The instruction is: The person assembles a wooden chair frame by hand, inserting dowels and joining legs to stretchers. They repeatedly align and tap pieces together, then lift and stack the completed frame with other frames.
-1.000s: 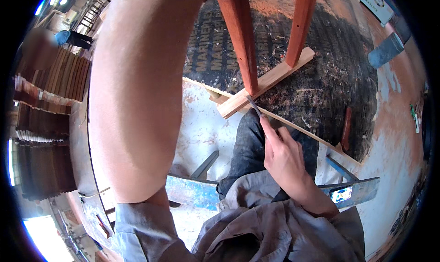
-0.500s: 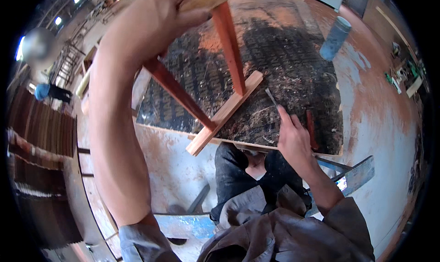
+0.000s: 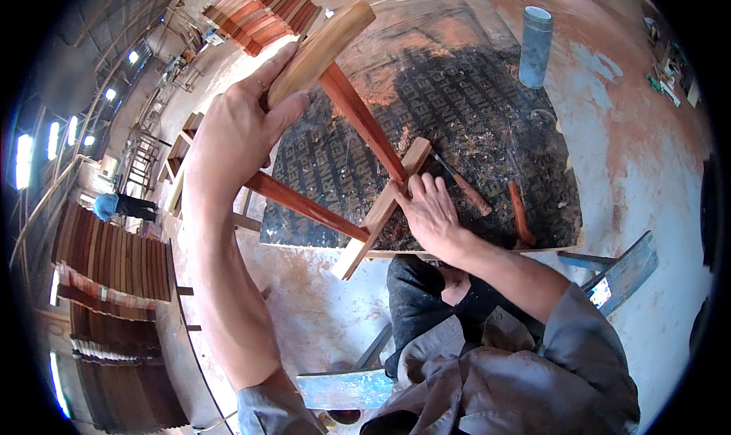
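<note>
My left hand is closed around a pale wooden top rail. Two reddish slats run from the upper part of this wooden frame down to a lower rail, which rests slantwise at the board's near edge. My right hand lies by the lower rail, fingers apart, its index finger touching the joint with the right slat. Just right of that hand, a chisel with a wooden handle lies on the black worktop. Farther right lies a reddish curved handle.
A blue-grey cylinder stands at the worktop's far right. Stacked wooden pieces are beyond my left hand, and more stacks stand at left. A person in blue is far left. Wood chips litter the worktop.
My right hand has let go of the chisel, which now lies on the worktop, and moved left to the lower rail. The top rail has come lower into view with my left hand still on it.
</note>
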`<move>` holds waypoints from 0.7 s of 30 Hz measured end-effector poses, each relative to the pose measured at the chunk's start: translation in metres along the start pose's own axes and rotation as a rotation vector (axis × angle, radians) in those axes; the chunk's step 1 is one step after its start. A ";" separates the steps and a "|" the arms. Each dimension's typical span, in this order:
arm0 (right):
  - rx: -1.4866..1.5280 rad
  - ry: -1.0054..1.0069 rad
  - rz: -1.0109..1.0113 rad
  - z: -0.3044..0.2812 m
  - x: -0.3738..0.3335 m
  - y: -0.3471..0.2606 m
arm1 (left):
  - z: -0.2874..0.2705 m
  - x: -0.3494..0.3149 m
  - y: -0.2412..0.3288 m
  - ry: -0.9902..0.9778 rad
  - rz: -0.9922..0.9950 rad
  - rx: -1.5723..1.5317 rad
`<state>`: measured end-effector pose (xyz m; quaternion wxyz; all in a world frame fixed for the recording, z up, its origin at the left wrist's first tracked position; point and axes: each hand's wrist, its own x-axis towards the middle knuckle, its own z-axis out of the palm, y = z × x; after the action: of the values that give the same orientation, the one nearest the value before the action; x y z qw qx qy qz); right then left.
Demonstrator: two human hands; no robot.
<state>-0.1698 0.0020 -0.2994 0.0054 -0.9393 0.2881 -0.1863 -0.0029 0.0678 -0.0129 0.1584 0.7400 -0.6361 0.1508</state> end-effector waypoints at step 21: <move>0.131 0.224 0.295 -0.068 -0.070 0.084 | -0.012 -0.004 0.017 -0.123 -0.190 -0.077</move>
<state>-0.2924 -0.0238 -0.2702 0.0616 -0.8579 0.4090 -0.3050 -0.0209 0.0738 -0.0031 0.1609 0.7982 -0.5769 0.0649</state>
